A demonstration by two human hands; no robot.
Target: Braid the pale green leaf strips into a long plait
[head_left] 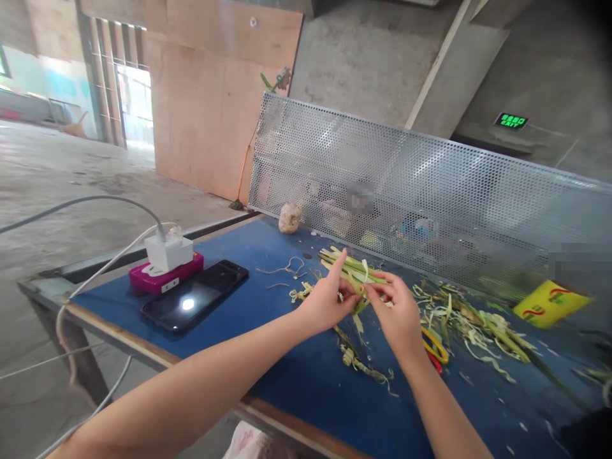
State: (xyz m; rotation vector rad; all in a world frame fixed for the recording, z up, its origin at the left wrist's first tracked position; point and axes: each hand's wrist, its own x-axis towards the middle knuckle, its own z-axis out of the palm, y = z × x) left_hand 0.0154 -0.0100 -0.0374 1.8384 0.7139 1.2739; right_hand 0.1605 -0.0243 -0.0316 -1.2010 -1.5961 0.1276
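Note:
Over the blue tabletop, my left hand (pixel 327 299) has its thumb raised and its other fingers curled on a green stalk, with part of the grip hidden. Facing it, my right hand (pixel 394 312) pinches a thin pale plant strip (pixel 366 271) between thumb and fingertips. The two hands nearly meet. Just behind them lies a bundle of long green and whitish stalks (pixel 329 257). Torn, dry peelings (pixel 356 363) are scattered below the hands. Beside my right wrist lie yellow scissor-like handles (pixel 435 346) with a red part, partly covered by the arm.
A black phone (pixel 205 290) lies left, next to a magenta power strip (pixel 167 274) with a white plug adapter (pixel 168 250) and cables. A heap of peelings (pixel 478 322) and a yellow packet (pixel 552 305) are right. A perforated metal panel (pixel 382 166) bounds the back, near a pale lump (pixel 289 218).

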